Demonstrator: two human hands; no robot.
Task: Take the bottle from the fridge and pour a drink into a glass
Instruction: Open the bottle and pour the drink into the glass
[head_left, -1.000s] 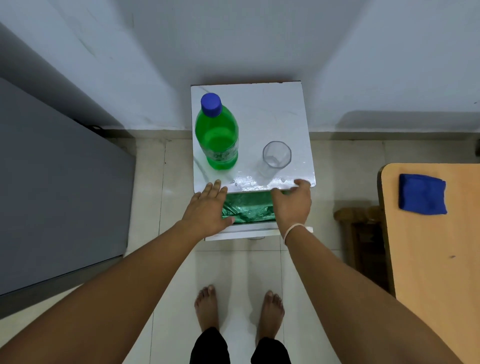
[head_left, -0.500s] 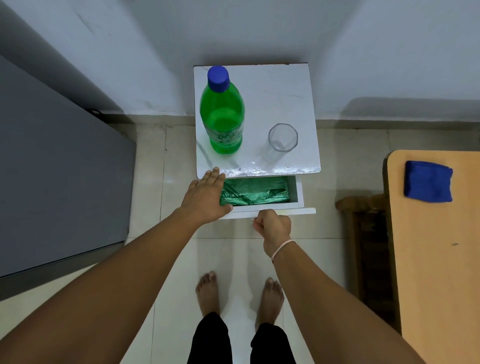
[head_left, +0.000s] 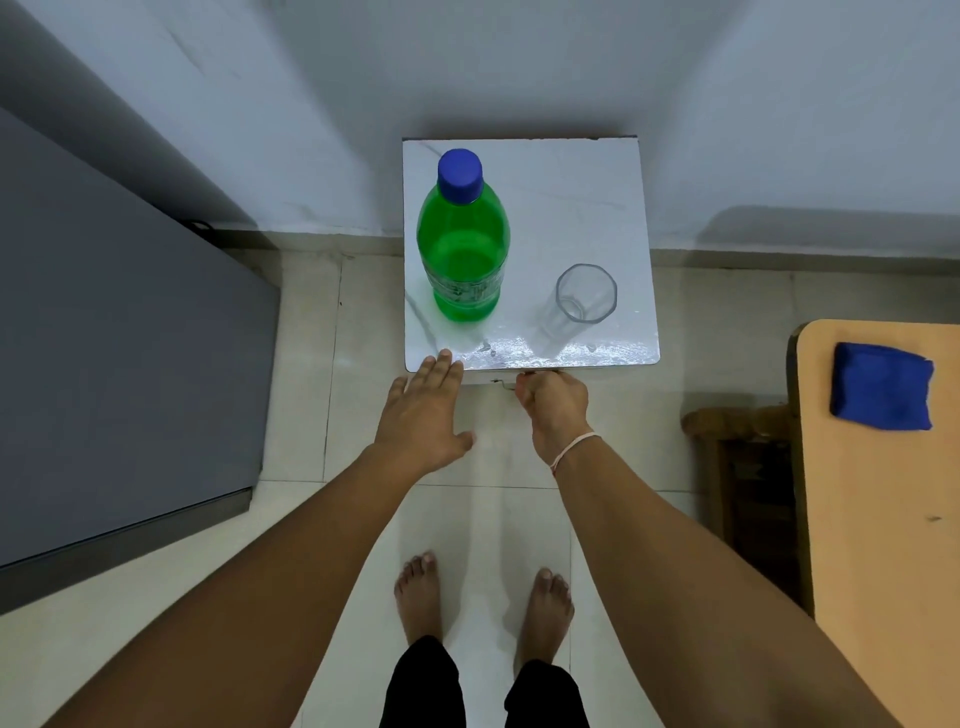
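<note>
The left hand (head_left: 423, 415) lies flat and open, palm down, fingers together and stretched forward — its fingertips (head_left: 444, 359) reach the near left corner of the small white table (head_left: 571, 208), touching or just over its edge. It holds nothing. The right hand (head_left: 556, 405) is curled closed at the table's front edge, fingers tucked under the tabletop; whatever it grips there is hidden by the hand itself, so I cannot tell what it holds. A pale thread band (head_left: 574, 448) circles that wrist. On the table the green bottle (head_left: 462, 249) stands upright at the left side with its blue cap (head_left: 460, 175) on, and the empty clear glass (head_left: 584, 296) stands upright to its right, nearer the front edge — the two well apart from each other and from both hands. A grey fridge (head_left: 119, 338) fills the left side of the view, and a blue cloth (head_left: 880, 387) lies on a wooden tabletop (head_left: 883, 519) at the right.
</note>
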